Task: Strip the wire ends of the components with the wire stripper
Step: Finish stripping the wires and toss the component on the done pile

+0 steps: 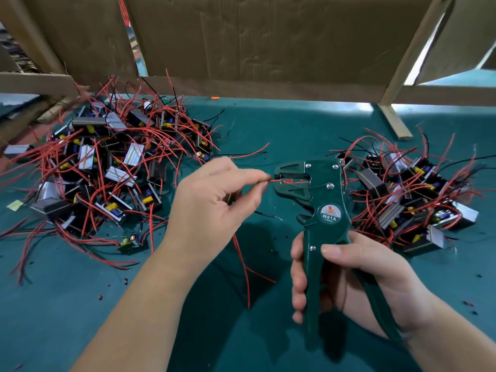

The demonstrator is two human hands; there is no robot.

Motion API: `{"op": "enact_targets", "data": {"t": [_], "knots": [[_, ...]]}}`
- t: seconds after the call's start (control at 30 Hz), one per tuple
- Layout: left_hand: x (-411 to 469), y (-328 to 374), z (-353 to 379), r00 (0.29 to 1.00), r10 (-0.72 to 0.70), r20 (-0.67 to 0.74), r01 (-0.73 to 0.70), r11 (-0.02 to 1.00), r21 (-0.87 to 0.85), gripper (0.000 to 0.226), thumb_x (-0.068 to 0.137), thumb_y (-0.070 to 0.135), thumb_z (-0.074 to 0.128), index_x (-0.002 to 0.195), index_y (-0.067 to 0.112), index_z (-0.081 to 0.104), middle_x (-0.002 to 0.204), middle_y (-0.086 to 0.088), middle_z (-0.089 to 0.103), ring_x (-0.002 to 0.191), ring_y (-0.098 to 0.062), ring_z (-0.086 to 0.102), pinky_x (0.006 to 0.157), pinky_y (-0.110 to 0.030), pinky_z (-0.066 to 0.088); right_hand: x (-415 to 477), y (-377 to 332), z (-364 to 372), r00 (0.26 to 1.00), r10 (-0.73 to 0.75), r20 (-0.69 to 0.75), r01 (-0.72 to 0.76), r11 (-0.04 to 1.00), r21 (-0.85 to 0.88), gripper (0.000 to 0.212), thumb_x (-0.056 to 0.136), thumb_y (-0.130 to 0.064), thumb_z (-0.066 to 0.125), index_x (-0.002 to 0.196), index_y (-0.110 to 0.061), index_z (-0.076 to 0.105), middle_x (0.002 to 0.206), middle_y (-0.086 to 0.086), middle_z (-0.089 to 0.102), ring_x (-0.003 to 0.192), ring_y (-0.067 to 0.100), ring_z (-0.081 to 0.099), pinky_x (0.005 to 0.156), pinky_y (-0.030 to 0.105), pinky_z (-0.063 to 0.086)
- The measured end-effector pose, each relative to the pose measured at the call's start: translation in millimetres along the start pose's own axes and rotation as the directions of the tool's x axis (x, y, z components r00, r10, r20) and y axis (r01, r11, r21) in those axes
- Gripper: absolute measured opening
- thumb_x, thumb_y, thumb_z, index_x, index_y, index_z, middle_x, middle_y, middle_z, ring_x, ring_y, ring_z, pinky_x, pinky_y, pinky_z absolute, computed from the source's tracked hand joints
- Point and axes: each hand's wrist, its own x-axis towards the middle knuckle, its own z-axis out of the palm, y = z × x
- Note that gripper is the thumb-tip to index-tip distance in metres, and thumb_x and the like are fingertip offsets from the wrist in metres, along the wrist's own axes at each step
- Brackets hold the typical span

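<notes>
1. Pinching the red wire (274, 180) at its end, left hand (212, 208) holds it in the wire stripper (322, 200); right hand (357, 280) curls round both handles.
2. Left pile (107, 162) and right pile (410, 200) of components hug the bench's (80, 304) side edges.
3. Squeezing with the wire askew may nick strands.

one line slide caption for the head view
Left hand holds a red wire in the green wire stripper gripped by the right hand.

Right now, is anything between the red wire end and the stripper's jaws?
Nothing visible. The left hand pinches the red wire, whose tip already sits in the mouth of the wire stripper, which the right hand grips by the handles. Only the wire spans that gap.
</notes>
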Motion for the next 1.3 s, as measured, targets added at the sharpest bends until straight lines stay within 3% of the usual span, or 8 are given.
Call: {"op": "enact_targets", "data": {"t": [0.3,0.67,0.8,0.87,0.93,1.03,1.17,1.3], "knots": [[-0.5,1.3,-1.5,0.998,0.059,-0.007,-0.059,0.998,0.007,0.010,0.085,0.012,0.069,0.092,0.011,0.076,0.067,0.005,0.048,0.060,-0.010,0.045,0.057,-0.024,0.037,0.8,3.1,-1.5,1.000,-0.012,-0.026,0.011,0.999,-0.038,0.038,0.069,-0.028,0.079,0.093,-0.002,0.065,0.074,0.023,0.060,0.065,0.034,0.062,0.065,0.046,0.054],[-0.4,0.4,-3.5,0.997,0.072,0.032,-0.073,0.996,0.049,0.010,0.085,0.013,0.068,0.092,0.013,0.076,0.066,0.007,0.046,0.058,-0.012,0.045,0.056,-0.025,0.037,0.3,6.6,6.8,0.980,-0.018,-0.199,0.009,0.999,-0.045,0.041,0.056,-0.027,0.086,0.079,-0.004,0.062,0.063,0.023,0.054,0.051,0.031,0.055,0.051,0.041,0.051],[-5.2,0.5,1.6,0.960,-0.128,0.249,0.130,0.992,0.009,0.029,0.084,0.022,0.061,0.112,0.029,0.057,0.075,0.008,0.054,0.052,-0.004,0.047,0.055,-0.010,0.033,6.9,9.0,9.8,0.913,-0.055,-0.404,0.025,0.997,-0.078,0.032,0.064,-0.032,0.074,0.069,-0.008,0.052,0.054,0.015,0.045,0.040,0.024,0.043,0.041,0.028,0.041],[-8.3,-1.0,6.4,0.911,-0.213,0.353,0.232,0.973,-0.014,0.038,0.085,0.020,0.061,0.119,0.033,0.047,0.076,0.007,0.054,0.051,-0.003,0.046,0.055,-0.009,0.033,7.0,8.8,8.4,0.903,-0.045,-0.427,0.024,0.998,-0.055,0.032,0.065,-0.037,0.069,0.068,-0.010,0.052,0.054,0.014,0.045,0.040,0.023,0.042,0.040,0.026,0.039],[-8.6,-2.5,8.2,0.891,-0.240,0.385,0.247,0.968,0.032,0.034,0.088,0.024,0.064,0.119,0.030,0.052,0.073,0.012,0.055,0.060,0.005,0.049,0.062,-0.006,0.034,6.0,9.8,7.4,0.920,-0.034,-0.389,0.035,0.999,-0.006,0.034,0.063,-0.039,0.072,0.068,-0.010,0.054,0.055,0.013,0.046,0.040,0.024,0.043,0.040,0.026,0.039],[-5.9,-7.4,6.1,0.880,-0.238,0.411,0.247,0.968,0.032,0.021,0.081,0.043,0.064,0.099,0.033,0.065,0.068,0.018,0.057,0.071,0.009,0.055,0.070,-0.007,0.038,7.0,10.6,6.6,0.950,-0.095,-0.297,0.126,0.988,0.087,0.043,0.051,-0.038,0.084,0.074,-0.010,0.062,0.060,0.013,0.052,0.047,0.026,0.051,0.045,0.032,0.046],[-3.9,-9.5,4.8,0.850,-0.343,0.401,0.428,0.892,-0.146,0.021,0.071,0.044,0.069,0.083,0.035,0.055,0.063,-0.009,0.061,0.061,-0.021,0.064,0.067,-0.034,0.050,5.4,-2.3,-1.0,0.910,-0.194,-0.367,0.271,0.948,0.170,0.036,0.056,-0.032,0.072,0.081,-0.008,0.063,0.069,0.014,0.056,0.059,0.029,0.058,0.055,0.038,0.054],[-1.6,-7.9,4.4,0.855,-0.383,0.350,0.488,0.824,-0.288,0.022,0.072,0.033,0.071,0.075,0.026,0.050,0.065,0.010,0.062,0.052,-0.012,0.062,0.060,-0.030,0.051,3.6,-5.4,-7.0,0.924,-0.084,-0.372,0.181,0.955,0.236,0.039,0.056,-0.026,0.064,0.088,-0.002,0.063,0.078,0.020,0.057,0.067,0.034,0.060,0.065,0.047,0.056]]}}
